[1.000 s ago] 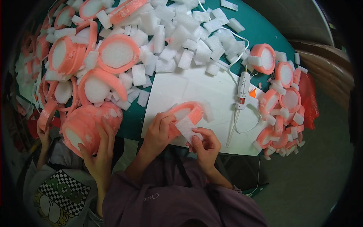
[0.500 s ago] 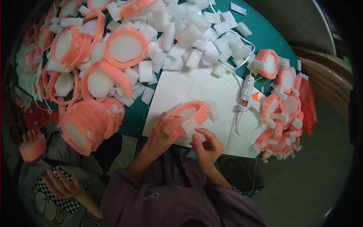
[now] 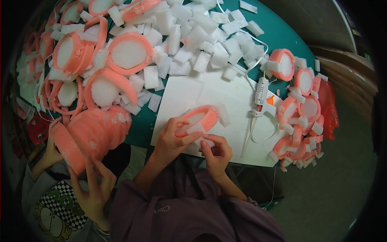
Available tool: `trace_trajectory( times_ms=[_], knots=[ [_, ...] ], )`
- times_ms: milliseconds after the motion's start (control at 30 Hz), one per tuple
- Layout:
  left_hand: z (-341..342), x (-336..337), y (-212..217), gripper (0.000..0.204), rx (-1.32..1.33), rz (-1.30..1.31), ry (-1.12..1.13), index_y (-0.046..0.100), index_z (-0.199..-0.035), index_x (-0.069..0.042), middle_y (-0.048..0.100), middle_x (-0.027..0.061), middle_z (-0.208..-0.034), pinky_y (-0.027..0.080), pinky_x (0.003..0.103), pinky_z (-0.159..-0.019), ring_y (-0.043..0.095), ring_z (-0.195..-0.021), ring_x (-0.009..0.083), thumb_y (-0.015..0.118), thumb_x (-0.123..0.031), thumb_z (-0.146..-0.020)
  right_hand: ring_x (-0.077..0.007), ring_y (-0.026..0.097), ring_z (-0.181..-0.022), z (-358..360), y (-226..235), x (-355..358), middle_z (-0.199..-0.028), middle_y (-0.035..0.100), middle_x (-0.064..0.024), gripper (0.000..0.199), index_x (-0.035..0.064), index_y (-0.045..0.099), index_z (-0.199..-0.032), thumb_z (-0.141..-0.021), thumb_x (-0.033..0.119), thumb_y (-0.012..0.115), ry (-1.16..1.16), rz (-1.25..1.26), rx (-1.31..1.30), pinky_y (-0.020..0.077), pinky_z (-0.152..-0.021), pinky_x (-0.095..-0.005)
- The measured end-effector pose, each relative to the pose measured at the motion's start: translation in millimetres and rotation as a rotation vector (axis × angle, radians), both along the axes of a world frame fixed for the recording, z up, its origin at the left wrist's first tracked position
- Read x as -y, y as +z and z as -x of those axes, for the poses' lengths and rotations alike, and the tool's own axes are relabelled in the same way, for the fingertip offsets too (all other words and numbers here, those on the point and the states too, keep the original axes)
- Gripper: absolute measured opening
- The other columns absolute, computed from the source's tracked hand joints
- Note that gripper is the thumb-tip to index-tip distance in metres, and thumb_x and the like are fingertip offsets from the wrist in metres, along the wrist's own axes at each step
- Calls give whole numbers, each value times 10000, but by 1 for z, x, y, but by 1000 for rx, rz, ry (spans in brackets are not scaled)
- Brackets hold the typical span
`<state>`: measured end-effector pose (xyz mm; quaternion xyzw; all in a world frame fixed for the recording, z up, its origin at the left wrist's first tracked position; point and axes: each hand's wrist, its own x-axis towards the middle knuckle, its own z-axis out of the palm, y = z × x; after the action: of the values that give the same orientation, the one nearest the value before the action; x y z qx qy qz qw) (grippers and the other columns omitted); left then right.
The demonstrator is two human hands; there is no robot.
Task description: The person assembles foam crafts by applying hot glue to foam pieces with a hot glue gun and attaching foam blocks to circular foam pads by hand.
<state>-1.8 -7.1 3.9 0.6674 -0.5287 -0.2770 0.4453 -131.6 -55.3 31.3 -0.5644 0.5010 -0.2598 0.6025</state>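
Observation:
Over the near part of the white board, my left hand (image 3: 168, 141) is closed around the left side of a pink foam ring (image 3: 209, 120) with a white foam disc inside. A white foam block (image 3: 223, 114) sticks out at the ring's far right side. My right hand (image 3: 218, 154) pinches a small white foam piece (image 3: 205, 142) at the ring's near side, and the left fingers touch it too. Part of that piece is hidden by my fingers.
A glue gun (image 3: 261, 97) with a white cord lies on the white board (image 3: 177, 94). Loose white foam blocks (image 3: 201, 60) heap behind it. Finished-looking pink rings (image 3: 309, 108) pile up at right. At left, a co-worker's hands (image 3: 94, 185) hold a pink ring by a stack (image 3: 102, 129).
The white piece has shifted lower against the ring's near side, and the ring has turned slightly. The co-worker's hands have come up to the stack at left with a pink ring.

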Motion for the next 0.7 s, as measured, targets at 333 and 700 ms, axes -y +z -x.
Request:
trace_trajectory(
  times_ms=[333,700],
  knots=[
    [-3,-4,-3,447,-108,-24,-16,587,-947,-202,450,91,-924,473,322,-696,505,-829,237,661,17,-565,-94,547,-545,-3,-2,-3,-762,572,-89,158,-14,537,-888,-741,13,587,0,-1,49,411,-441,-168],
    [-2,2,-4,550,-142,-25,-11,539,-1003,-181,451,94,-940,486,326,-676,513,-833,244,669,54,-522,-47,419,-487,-1,-19,-2,-695,580,-55,167,-13,582,-848,-687,-50,606,-49,53,165,319,-429,-169]
  ],
)
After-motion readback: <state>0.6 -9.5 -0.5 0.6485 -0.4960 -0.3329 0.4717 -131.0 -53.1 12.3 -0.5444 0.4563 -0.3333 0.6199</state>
